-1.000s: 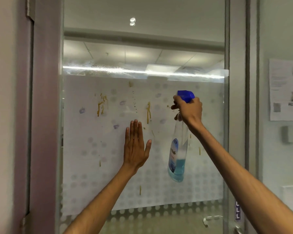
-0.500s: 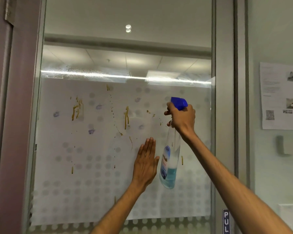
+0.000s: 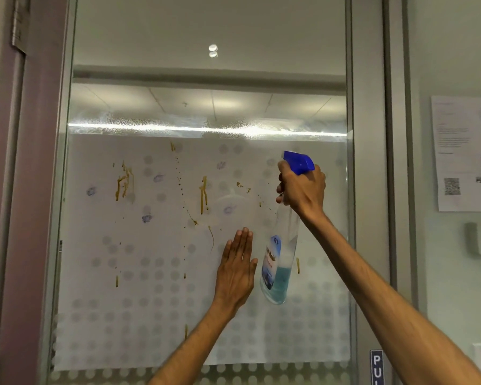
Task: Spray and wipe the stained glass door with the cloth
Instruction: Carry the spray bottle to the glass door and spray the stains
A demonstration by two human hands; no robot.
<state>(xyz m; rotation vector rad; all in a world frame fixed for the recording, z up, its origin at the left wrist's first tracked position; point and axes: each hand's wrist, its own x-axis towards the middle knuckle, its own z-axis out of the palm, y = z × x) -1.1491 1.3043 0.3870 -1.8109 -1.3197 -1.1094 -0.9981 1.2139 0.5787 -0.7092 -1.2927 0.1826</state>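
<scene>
Stains (image 3: 203, 194) lie at 9 o'clock of spray bottle (image 3: 281, 254); right hand (image 3: 301, 190) fingers wrapped on trigger; left hand (image 3: 238, 269) flat, fingers together.

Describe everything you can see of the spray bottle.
The spray bottle is clear plastic with a blue trigger head and a blue-and-white label. Blue liquid fills only its bottom part. It hangs roughly upright, nozzle aimed left at the stained glass door. The right hand grips its neck; the left hand lies flat beside it.
</scene>
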